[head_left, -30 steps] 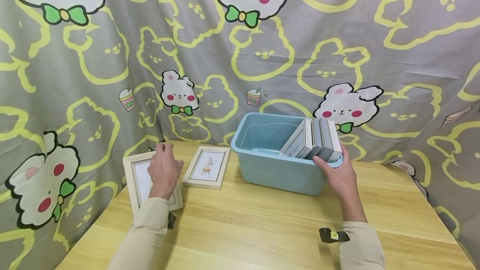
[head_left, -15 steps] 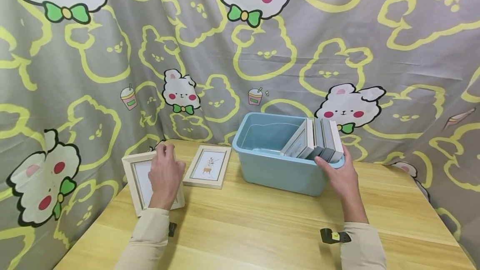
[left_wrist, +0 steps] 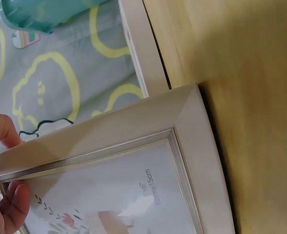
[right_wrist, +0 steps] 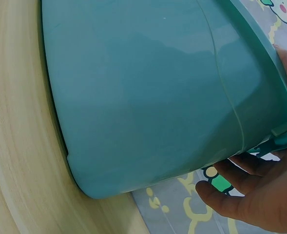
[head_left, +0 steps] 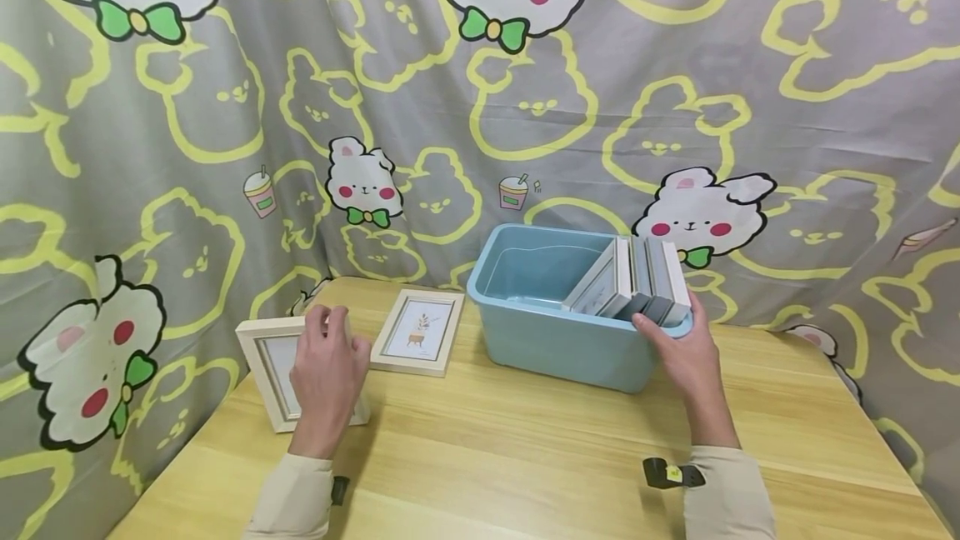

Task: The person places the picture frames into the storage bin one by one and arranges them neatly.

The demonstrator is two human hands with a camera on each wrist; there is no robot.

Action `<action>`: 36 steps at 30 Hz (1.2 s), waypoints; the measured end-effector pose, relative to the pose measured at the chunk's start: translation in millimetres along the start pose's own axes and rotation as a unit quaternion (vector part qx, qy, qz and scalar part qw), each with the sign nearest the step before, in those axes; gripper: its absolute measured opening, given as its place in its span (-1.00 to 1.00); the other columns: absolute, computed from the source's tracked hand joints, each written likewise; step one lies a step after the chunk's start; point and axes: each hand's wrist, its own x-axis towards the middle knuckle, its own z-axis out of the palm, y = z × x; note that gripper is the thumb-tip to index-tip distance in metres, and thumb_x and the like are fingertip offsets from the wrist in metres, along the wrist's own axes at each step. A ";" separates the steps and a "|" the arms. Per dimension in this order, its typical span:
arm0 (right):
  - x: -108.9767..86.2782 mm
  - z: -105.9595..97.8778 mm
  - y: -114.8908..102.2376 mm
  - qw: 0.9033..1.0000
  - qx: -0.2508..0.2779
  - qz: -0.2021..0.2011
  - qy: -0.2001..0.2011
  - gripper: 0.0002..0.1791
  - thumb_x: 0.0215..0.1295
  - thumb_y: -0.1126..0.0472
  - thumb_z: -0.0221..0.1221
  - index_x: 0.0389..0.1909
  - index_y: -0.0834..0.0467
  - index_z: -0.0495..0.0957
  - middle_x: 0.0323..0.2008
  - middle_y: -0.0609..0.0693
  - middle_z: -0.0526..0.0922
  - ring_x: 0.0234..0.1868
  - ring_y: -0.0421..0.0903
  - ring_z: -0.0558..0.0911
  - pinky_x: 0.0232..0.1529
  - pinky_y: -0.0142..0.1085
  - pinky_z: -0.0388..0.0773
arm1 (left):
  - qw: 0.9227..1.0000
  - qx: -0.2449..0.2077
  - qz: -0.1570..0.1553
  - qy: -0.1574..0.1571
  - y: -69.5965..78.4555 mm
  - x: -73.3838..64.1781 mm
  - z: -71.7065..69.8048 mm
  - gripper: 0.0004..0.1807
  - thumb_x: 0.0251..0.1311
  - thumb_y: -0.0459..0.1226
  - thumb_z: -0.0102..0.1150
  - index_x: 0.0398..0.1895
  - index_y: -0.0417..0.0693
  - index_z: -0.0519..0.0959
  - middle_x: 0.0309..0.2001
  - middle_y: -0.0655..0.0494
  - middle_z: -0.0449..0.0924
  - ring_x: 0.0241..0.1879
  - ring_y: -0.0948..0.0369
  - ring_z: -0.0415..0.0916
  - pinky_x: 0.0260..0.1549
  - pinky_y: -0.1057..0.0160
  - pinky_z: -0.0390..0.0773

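Observation:
My left hand (head_left: 328,373) pinches the top edge of a cream picture frame (head_left: 262,375), which stands tilted on the table at the left. In the left wrist view, fingers (left_wrist: 17,204) curl over the border, near a plant print behind the pane. Just right of it, a second cream picture frame (head_left: 417,332) lies flat, face up, with a potted-plant print. My right hand (head_left: 686,348) grips the right end of the blue plastic bin (head_left: 562,348), thumb on the front rim. Several picture frames (head_left: 637,282) lean together in the bin's right part.
The wooden table (head_left: 510,457) runs up to a grey curtain (head_left: 420,123) printed with rabbits and yellow outlines, which hangs behind and at both sides. The bin stands close to the curtain. A black wrist camera (head_left: 671,473) sits at the right sleeve.
My left hand has moved slightly nearer to me, and the top edge of the held picture frame has come down and nearer. My right hand keeps its grip on the bin.

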 end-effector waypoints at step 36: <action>0.4 1.1 1.0 1.000 0.009 -0.001 -0.004 0.16 0.08 -0.37 0.23 0.52 -0.32 -0.36 0.56 0.07 -0.09 0.50 0.25 0.03 0.34 0.34 0.03 | 0.975 -0.021 -0.209 -0.073 -16.3 20.8 -45.1 -0.35 0.21 0.27 -0.06 -0.25 -0.15 0.62 0.30 -0.26 0.26 0.31 -0.28 0.00 -0.01 -0.44 -0.08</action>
